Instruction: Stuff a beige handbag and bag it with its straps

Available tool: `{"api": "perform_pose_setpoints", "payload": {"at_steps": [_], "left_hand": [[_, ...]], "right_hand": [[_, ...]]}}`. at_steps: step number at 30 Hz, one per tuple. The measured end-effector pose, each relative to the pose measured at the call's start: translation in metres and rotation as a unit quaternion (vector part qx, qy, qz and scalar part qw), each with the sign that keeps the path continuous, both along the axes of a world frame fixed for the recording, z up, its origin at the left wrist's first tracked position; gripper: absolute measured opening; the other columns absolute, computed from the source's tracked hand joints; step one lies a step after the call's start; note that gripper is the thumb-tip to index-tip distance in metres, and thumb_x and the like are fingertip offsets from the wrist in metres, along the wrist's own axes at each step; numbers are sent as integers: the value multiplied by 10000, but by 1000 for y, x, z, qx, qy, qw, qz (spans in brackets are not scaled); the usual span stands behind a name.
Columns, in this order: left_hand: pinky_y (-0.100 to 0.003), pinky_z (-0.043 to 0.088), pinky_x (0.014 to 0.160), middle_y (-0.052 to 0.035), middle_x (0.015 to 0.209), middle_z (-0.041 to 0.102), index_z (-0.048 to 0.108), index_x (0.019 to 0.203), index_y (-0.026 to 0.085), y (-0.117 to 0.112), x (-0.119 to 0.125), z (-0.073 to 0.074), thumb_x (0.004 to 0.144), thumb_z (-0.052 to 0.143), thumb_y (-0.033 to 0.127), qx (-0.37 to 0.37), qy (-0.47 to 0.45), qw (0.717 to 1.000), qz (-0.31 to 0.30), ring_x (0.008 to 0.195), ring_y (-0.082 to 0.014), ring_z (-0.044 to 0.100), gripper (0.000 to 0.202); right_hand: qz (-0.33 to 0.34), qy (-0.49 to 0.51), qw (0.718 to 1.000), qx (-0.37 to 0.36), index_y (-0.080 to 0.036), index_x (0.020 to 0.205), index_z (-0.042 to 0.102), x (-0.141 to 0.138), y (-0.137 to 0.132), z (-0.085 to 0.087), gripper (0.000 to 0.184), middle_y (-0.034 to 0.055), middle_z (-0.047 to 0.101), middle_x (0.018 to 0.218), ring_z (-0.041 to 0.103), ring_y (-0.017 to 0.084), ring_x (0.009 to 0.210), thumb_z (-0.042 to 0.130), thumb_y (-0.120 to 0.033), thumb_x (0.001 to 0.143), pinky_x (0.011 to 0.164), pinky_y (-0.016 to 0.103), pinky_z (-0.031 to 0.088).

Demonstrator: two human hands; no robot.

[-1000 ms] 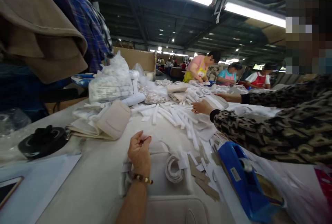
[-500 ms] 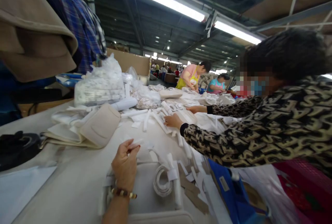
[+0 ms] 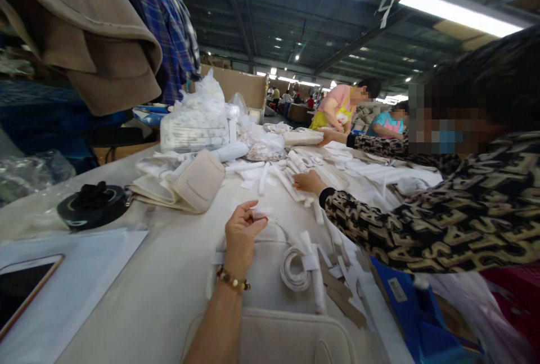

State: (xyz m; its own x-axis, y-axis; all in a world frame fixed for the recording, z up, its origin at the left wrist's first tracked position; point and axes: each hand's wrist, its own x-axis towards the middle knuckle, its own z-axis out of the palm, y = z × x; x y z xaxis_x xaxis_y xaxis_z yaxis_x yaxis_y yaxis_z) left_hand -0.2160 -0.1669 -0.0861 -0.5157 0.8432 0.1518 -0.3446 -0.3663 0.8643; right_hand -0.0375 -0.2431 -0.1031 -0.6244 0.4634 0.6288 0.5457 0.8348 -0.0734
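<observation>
My left hand (image 3: 241, 234), with a beaded bracelet at the wrist, pinches a small translucent white strip (image 3: 264, 213) between thumb and fingers. It hovers over a cream bag (image 3: 265, 279) lying on the table. A coiled white strap (image 3: 294, 269) rests on the bag, to the right of my hand, its end wrapped with a white band. Nearer to me, a rounded cream leather panel (image 3: 287, 327) is partly covered by my forearm. My right hand is out of view.
A co-worker's hand (image 3: 310, 182) reaches among white strips at the right. A folded cream bag (image 3: 198, 181), black tape roll (image 3: 93, 205) and phone (image 3: 25, 285) lie left. A blue tape dispenser (image 3: 405, 302) stands right. Plastic-wrapped bundles (image 3: 194, 119) sit behind.
The view has swung left, so the phone now shows and things appear farther right. My left hand keeps its pinch on the strip. The co-worker's far hand has reached to a cream piece farther back.
</observation>
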Motion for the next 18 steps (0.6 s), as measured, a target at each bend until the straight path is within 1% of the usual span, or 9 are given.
{"api": "perform_pose_setpoints", "payload": {"at_steps": [3, 5, 7, 8, 10, 12, 14, 16, 18], "left_hand": [[-209, 462, 642, 49, 637, 609, 607, 999, 147, 0, -3, -1, 512, 746, 180, 19, -34, 999, -26, 600, -81, 558, 507], [-201, 461, 643, 52, 633, 606, 603, 1015, 147, 0, -4, -1, 504, 755, 173, 27, -53, 997, -40, 603, -77, 555, 533], [-198, 462, 636, 46, 634, 611, 605, 1008, 144, 0, -4, -1, 499, 758, 168, 30, -65, 996, -55, 605, -78, 557, 532], [-198, 463, 629, 42, 633, 615, 608, 1000, 141, 0, -4, 0, 498, 759, 165, 29, -68, 995, -63, 602, -80, 559, 525], [-201, 466, 616, 34, 635, 622, 615, 984, 138, -2, -4, 2, 497, 760, 159, 29, -71, 994, -79, 597, -85, 564, 509], [-204, 470, 606, 30, 640, 626, 624, 969, 138, -4, -3, 4, 490, 763, 158, 31, -73, 993, -90, 591, -88, 567, 499], [-205, 473, 603, 30, 639, 626, 631, 957, 140, -5, -2, 5, 483, 765, 160, 33, -73, 992, -95, 587, -88, 566, 493], [-207, 475, 610, 31, 638, 625, 636, 948, 142, -5, -2, 6, 482, 767, 162, 33, -74, 992, -95, 589, -86, 562, 485], [-206, 474, 617, 31, 634, 623, 639, 935, 143, -5, -2, 6, 482, 765, 165, 32, -75, 992, -91, 592, -84, 558, 471]], "right_hand": [[-15, 8, 1000, 19, -178, 1136, 570, -17, 91, 22, 321, 57, 577, 1186, 580, 225, 1029, 542, -379, 888, 876, 419, 499], [-21, 10, 999, 26, -168, 1141, 564, -29, 148, 38, 322, 70, 591, 1158, 596, 205, 1004, 558, -360, 883, 855, 419, 514], [-26, 8, 999, 27, -157, 1072, 600, -38, 196, 55, 267, 45, 639, 1053, 631, 175, 911, 537, -349, 899, 801, 368, 540], [-28, 5, 999, 26, -146, 1010, 621, -41, 215, 63, 269, 26, 657, 947, 648, 139, 839, 438, -333, 949, 753, 319, 546], [-29, 1, 999, 25, -86, 892, 639, -44, 239, 77, 459, -13, 635, 758, 652, 102, 715, 257, -318, 995, 668, 258, 541], [-31, 4, 999, 33, -70, 850, 644, -43, 236, 84, 510, -17, 632, 718, 659, 105, 696, 220, -313, 999, 652, 249, 545], [-33, 18, 998, 52, -136, 842, 670, -41, 200, 75, 409, -2, 685, 822, 682, 153, 802, 321, -301, 977, 721, 292, 565], [-32, 35, 996, 78, -278, 719, 683, -39, 137, 47, 317, -37, 713, 928, 664, 187, 972, 432, -259, 912, 845, 307, 551], [-20, 53, 992, 110, -289, 581, 621, -40, 64, 3, 290, -69, 723, 941, 615, 173, 1081, 498, -203, 829, 981, 304, 486]]}}
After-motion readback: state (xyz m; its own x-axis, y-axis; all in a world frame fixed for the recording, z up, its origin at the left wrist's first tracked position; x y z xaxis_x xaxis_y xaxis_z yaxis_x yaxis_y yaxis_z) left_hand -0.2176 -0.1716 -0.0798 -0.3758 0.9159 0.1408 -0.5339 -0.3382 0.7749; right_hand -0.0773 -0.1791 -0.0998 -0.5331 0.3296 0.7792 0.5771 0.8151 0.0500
